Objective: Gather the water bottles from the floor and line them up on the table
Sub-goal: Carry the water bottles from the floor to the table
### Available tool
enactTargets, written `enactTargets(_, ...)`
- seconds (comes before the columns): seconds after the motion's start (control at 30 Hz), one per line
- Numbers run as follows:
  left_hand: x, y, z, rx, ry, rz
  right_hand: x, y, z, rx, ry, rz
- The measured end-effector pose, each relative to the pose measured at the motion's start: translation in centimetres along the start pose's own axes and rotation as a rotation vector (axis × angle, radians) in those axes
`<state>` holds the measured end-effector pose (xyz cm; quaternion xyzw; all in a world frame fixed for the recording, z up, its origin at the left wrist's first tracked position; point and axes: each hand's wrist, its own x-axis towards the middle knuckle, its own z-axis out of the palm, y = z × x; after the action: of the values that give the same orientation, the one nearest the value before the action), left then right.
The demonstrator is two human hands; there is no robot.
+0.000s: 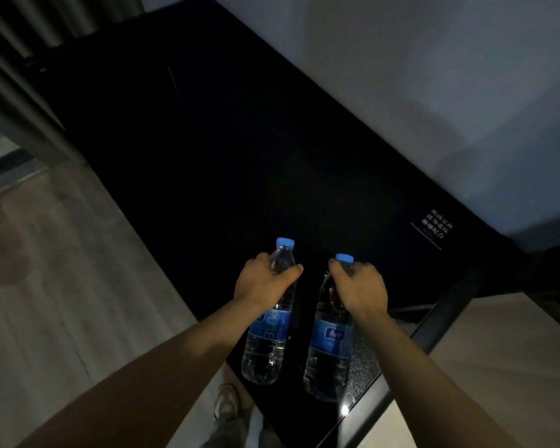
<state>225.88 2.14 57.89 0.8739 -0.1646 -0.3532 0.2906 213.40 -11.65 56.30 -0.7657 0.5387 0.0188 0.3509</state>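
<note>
Head view: both hands are on bottles standing upright near the lower-centre corner of the black worktop (304, 176). The left hand (263, 286) wraps the neck and shoulder of the left bottle (267, 337), fingers (291, 273) closed round it just under the blue cap. The right hand (359, 287) grips the right bottle (328, 350) the same way, closed on the upper part below its cap. The two bottles stand near each other but not touching, blue labels facing the camera, bases close to the worktop's near edge. They look set down (contact with the surface is hard to confirm in this dark frame).

The rest of the worktop runs to the upper left of the frame and shows no other bottles; a small printed sign (433, 228) sits at right centre. Wood floor (62, 286) at left and lower right, no bottles visible on it here. A shoe (225, 404) shows at bottom centre.

Progress, as a judgement: two bottles are at the worktop, a row just started. Left to do: release, straighten the spacing, fetch any bottles out of frame (count unknown).
</note>
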Motion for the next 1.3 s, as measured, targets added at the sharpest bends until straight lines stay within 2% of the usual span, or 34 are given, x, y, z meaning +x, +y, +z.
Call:
enactTargets(0.1, 1.2, 0.4, 0.5, 0.145, 0.018, -0.025, 0.9, 0.5, 0.4, -0.062, 0.018, 0.008)
enactTargets(0.37, 1.5, 0.4, 1.4, 0.144, 0.085, -0.046, 1.3, 0.5, 1.2, -0.091, 0.123, 0.005)
enactTargets(0.47, 1.2, 0.4, 1.4, 0.096, 0.089, -0.052, 1.3, 0.4, 1.0, -0.096, 0.094, 0.012)
enactTargets(0.67, 0.8, 0.6, 0.2, 0.056, -0.038, -0.046, 0.5, 0.3, -0.3, -0.092, 0.037, -0.012)
enactTargets(1.03, -3.7, 0.7, -1.8, 0.001, -0.025, 0.042, -4.8, 0.9, -3.3, -0.06, -0.082, -0.152)
enactTargets(1.17, -6.6, 1.3, -3.4, 0.206, 0.024, 0.19, -7.0, 0.8, -5.3, -0.204, -0.064, -0.28)
enactTargets(1.3, -9.3, 2.6, -5.3, 0.512, -0.038, 0.368, -8.8, 1.0, -8.3, -0.379, -0.169, -0.437)
